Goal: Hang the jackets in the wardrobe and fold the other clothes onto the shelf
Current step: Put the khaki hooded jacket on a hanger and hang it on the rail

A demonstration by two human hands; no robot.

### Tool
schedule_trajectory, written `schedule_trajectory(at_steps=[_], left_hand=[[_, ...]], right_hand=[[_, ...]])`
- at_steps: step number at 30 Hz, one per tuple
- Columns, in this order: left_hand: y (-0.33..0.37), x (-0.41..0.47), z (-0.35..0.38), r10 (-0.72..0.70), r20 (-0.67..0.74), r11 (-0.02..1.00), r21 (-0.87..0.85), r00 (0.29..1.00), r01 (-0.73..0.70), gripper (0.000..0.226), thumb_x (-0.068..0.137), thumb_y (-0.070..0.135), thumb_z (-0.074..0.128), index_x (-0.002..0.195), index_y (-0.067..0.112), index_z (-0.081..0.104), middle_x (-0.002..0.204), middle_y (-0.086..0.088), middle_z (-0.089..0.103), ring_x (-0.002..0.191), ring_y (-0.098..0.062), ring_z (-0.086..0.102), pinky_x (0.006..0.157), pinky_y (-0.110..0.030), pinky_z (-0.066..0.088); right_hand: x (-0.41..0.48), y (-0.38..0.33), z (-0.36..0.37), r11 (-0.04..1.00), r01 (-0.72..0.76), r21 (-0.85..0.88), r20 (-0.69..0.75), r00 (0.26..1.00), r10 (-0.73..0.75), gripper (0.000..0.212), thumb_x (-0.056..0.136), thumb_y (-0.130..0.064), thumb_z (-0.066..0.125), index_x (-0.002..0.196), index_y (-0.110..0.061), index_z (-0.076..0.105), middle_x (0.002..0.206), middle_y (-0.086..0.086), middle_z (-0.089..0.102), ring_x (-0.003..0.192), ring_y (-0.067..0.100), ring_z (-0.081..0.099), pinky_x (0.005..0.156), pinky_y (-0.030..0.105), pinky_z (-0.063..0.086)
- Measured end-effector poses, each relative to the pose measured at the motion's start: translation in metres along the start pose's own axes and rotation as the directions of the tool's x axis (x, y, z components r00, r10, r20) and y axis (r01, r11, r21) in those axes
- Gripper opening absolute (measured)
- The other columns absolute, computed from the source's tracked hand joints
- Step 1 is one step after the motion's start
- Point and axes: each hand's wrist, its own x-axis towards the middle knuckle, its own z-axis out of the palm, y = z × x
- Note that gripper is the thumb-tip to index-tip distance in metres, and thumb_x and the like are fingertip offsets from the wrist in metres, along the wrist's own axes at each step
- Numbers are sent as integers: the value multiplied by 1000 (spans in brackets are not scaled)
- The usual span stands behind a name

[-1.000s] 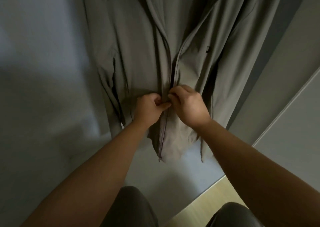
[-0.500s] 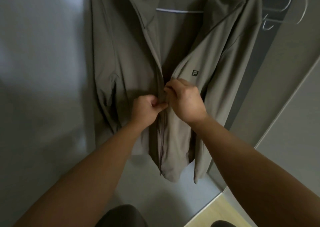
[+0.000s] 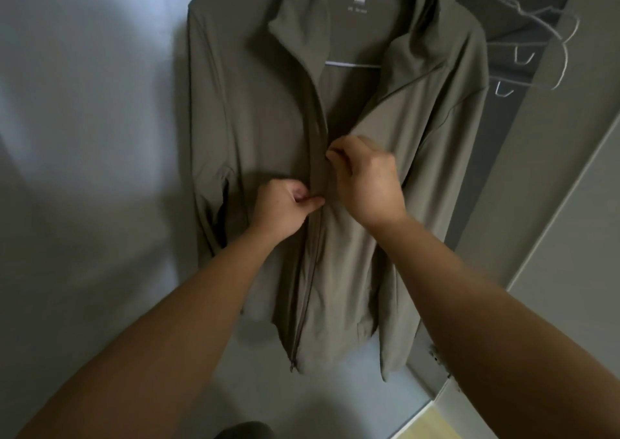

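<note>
Olive, smooth-woven jacket (image 3: 261, 109) hangs at frame centre; left hand (image 3: 283, 208) pinches its zipper seam, right hand (image 3: 367, 183) pinches the zipper higher up.

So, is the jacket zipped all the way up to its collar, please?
No, the jacket is closed only up to where the right hand pinches it; above that it gapes open, showing the hanger.

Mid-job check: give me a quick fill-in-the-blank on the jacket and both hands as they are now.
1. The jacket hangs on a ____.
2. The right hand pinches at the zipper ____ than the left hand, which pinches the jacket.
3. Below both hands the zipper is ____.
Missing words: hanger; higher; closed.
</note>
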Motion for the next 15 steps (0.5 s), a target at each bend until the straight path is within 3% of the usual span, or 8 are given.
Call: schedule_trajectory(at_steps=[4, 7, 11, 13, 15], left_hand=[[22, 18, -8, 50, -1, 993, -107, 999, -49, 36, 73, 28, 89, 56, 31, 57, 51, 19, 59, 46, 9, 48, 47, -9, 31], [28, 25, -11, 102, -29, 994, -40, 994, -103, 46, 74, 29, 88, 51, 30, 49, 47, 24, 53, 41, 8, 45, 43, -8, 28], [25, 25, -12, 97, -41, 995, 11, 994, -97, 40, 73, 32, 87, 54, 29, 53, 50, 21, 57, 47, 7, 51, 48, -11, 31], [35, 32, -15, 99, -27, 995, -7, 995, -99, 32, 71, 36, 87, 58, 30, 58, 57, 17, 62, 52, 6, 53, 54, -19, 38], [49, 42, -21, 130, -65, 989, -58, 989, -134, 29, 67, 48, 81, 59, 32, 59, 56, 19, 62, 51, 8, 50, 52, -15, 36]], right_hand=[[-2, -3, -2, 999, 28, 27, 40, 999, -29, 13, 97, -8, 60, 97, 2, 69, 91, 18, 66, 84, 35, 63, 76, 51, 49], [11, -3, -8, 999, 40, 18, 16, 999, -40, 14, 97, -9, 61, 99, 2, 70, 93, 18, 67, 86, 36, 64, 78, 50, 49], [30, -6, -15, 999, 32, 33, -94, 995, -29, 11, 96, -7, 62, 97, 1, 70, 92, 16, 68, 85, 33, 65, 77, 47, 50], [29, -10, -15, 998, 47, 36, -70, 997, -44, 11, 96, -6, 62, 98, 1, 70, 93, 16, 67, 85, 32, 64, 77, 47, 50], [27, -12, -14, 996, 69, 48, -46, 997, -67, 11, 96, -6, 62, 98, 2, 70, 92, 16, 67, 84, 32, 64, 77, 47, 50]])
